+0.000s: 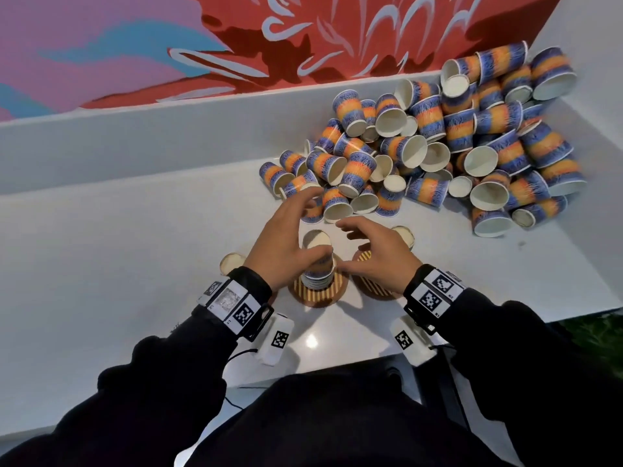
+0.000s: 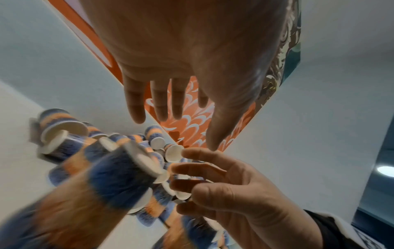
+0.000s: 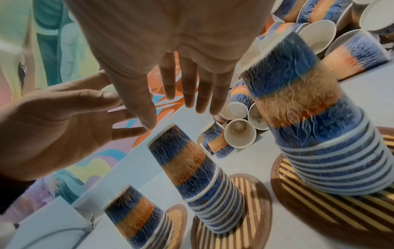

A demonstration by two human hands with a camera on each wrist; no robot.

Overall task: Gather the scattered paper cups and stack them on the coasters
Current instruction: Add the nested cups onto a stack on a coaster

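The white table (image 1: 135, 251) carries three stacks of upturned blue-and-orange cups, each on a striped round coaster, in a row at 6 o'clock of the head view.

The left stack (image 3: 136, 217) is the shortest. In the head view only its pale top shows at 9 o'clock of the left hand (image 1: 286, 244), just beyond the wristband. Its coaster (image 3: 178, 222) peeks out beside it in the right wrist view.

The left hand hovers over the middle stack (image 1: 318, 264), fingers spread and relaxed, holding nothing. Its thumb lies near the stack's side, and whether it touches I cannot tell. Its fingertips reach toward 12 o'clock, up to the near edge of the pile. The middle stack stands upright on its coaster (image 1: 317, 296), taller than the left one.

The right hand (image 1: 377, 254) sits at 3 o'clock of the middle stack, also wide and empty, fingers loosely bent, thumb pointing toward the stack's base. It covers most of the right coaster (image 1: 374, 288). The right stack (image 3: 319, 134) is the tallest of the three, and in the head view just its top edge shows past the knuckles at 1 o'clock.

Further right, from 12 to 3 o'clock of the hands, the loose pile (image 1: 455, 146) of cups lies heaped against the table's raised back edge and corner, most on their sides with white insides showing. Behind the edge runs a red, pink and blue mural (image 1: 236, 38).
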